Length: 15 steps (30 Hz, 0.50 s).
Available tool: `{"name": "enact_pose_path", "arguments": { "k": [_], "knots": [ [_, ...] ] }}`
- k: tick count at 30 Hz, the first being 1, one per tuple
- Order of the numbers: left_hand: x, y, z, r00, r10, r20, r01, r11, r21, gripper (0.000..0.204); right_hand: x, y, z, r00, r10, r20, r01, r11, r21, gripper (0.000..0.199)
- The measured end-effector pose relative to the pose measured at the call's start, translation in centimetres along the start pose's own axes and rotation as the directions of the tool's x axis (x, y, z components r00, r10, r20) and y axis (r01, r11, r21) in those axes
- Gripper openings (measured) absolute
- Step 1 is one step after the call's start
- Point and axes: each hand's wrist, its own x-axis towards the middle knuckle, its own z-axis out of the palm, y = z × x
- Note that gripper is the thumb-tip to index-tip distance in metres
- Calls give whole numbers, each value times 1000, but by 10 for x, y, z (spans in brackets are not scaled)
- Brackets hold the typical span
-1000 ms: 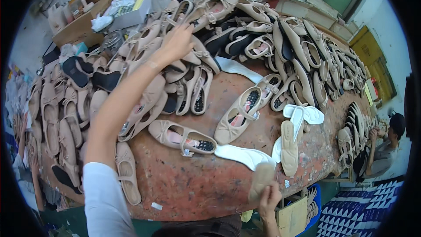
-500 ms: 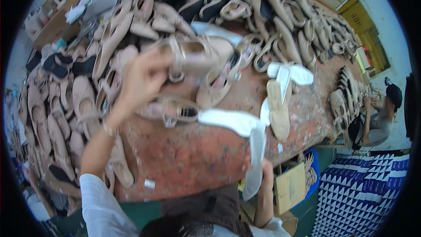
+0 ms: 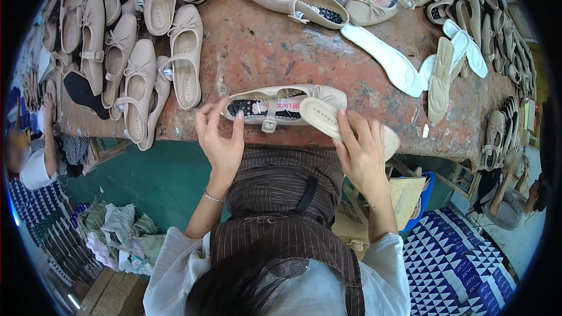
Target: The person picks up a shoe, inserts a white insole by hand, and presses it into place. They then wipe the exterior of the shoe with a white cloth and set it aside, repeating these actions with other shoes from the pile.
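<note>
A beige strapped shoe (image 3: 260, 90) with a bow lies sideways along the table's near edge, its dark, studded-looking inside showing. My left hand (image 3: 219, 140) pinches its heel end between thumb and fingers. Over the toe end, my right hand (image 3: 366, 152) holds a beige insole (image 3: 319, 114) tilted above the shoe, thumb and fingers closed round its middle. Behind them lie two more beige shoes, one strapped shoe (image 3: 298, 0) and another strapped shoe (image 3: 374, 0). A white insole (image 3: 380, 58) rests to their right.
Finished-looking beige shoes (image 3: 139, 88) with insoles inside crowd the table's left. At right are a loose beige insole (image 3: 440, 79), white insoles (image 3: 468, 50) and piled shoes. Below stand a blue bin (image 3: 422, 205) and patterned boxes (image 3: 451, 257). Other people sit at both sides.
My left hand has come from the shoes further back to the near edge, where a shoe now lies. My right hand has risen over the table with an insole. The view has tilted down.
</note>
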Motion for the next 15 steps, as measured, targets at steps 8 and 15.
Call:
{"name": "enact_pose_path", "arguments": {
  "k": [8,15],
  "knots": [
    [1,6,19,999,-14,34,6,974,227,76,38,4,31,972,-234,1,234,970,59,31],
    [-5,-7,6,980,-141,140,167,966,-196,98,61,-23,82,964,-261,-51,260,883,390,27]
  ]
}}
